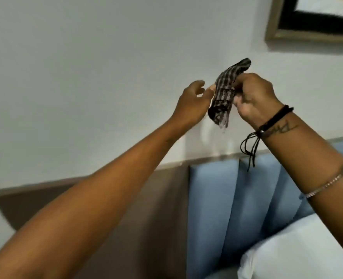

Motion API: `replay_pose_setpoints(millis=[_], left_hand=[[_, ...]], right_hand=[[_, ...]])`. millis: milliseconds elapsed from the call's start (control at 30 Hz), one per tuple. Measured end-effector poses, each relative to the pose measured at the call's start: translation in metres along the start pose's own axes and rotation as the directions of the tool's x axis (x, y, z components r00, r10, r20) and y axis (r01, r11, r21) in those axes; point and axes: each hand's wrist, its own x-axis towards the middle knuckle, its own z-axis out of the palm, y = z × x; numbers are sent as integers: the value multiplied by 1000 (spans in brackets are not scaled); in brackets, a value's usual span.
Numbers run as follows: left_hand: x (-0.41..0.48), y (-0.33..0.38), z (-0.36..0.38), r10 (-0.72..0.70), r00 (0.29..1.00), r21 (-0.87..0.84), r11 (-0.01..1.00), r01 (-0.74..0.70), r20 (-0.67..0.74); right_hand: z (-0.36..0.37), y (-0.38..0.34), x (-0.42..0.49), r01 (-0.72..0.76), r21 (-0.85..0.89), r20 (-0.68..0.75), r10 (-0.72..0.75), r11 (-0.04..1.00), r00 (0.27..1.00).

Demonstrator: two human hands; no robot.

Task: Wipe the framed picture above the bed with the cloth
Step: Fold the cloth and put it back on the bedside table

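Since both arms are raised on my feed, nearest stuff first: the right hand [253,95] is curled tight round a rolled checked cloth [225,93], held up in the air with its fringe dangling. The left hand [192,99] is just beside it, fingers loose, one fingertip touching the roll. Lower right there's a white pillow [297,248], behind it a blue headboard [213,198], then the white wall [86,77] and a picture frame [275,19].

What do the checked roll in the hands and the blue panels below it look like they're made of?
Checked roll: woven fabric, matte, likely cotton; loose threads fray at its lower end. Blue panels: padded upholstery, fabric or faux leather, with a soft sheen and rounded seams.
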Motion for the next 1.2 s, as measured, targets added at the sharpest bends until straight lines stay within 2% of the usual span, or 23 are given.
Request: replay_pose_setpoints(millis=[67, 167, 267, 333, 367, 467, 567, 667, 733, 800, 933, 1033, 1067, 1200], left_hand=[[-45, -40, -13, -218, 976, -144, 966, 217, 8], [-123, -101, -25, -497, 867, -315, 816, 485, 47], [-216, -177, -31, -707, 705, -348, 648, 677, 55], [-280, -222, -28, -825, 561, -288, 522, 803, 70], [-315, -246, -29, -882, 464, -274, 427, 862, 85], [-401, -299, -21, -965, 223, -321, 168, 932, 141], [-458, -331, -5, -978, 140, -338, 81, 938, 152], [-501, -373, 21, -986, 91, -304, 45, 952, 139], [-529, -411, 43, -989, 28, -302, -18, 953, 145], [-557, -451, 66, -989, -30, -301, -73, 951, 145], [-616, -540, 106, -979, -98, -328, -153, 932, 176], [-645, -588, 121, -986, -77, -288, -117, 950, 148], [-649, -600, 124, -988, -65, -275, -103, 956, 141], [-653, -628, 131, -990, -56, -238, -85, 967, 128]], right_hand=[[-2, 50, -38, -237, 58, 169, 225, 970, 960], [-22, 133, -102, -524, 65, 244, 496, 849, 834], [-59, 230, -180, -705, 8, 184, 692, 709, 698], [-92, 285, -229, -816, -38, 86, 816, 576, 572], [-106, 313, -255, -869, -50, 28, 870, 492, 492], [-145, 382, -313, -943, -79, -129, 934, 324, 332], [-175, 429, -348, -965, -113, -225, 940, 236, 256], [-208, 479, -369, -973, -198, -340, 923, 116, 179], [-234, 518, -376, -975, -219, -384, 916, 29, 114], [-262, 558, -379, -959, -281, -431, 897, -31, 97], [-314, 657, -398, -902, -408, -468, 881, -144, 71], [-339, 715, -414, -864, -475, -472, 877, -164, 93], [-344, 729, -415, -837, -524, -458, 881, -158, 121], [-364, 762, -415, -711, -685, -391, 904, -159, 174]])
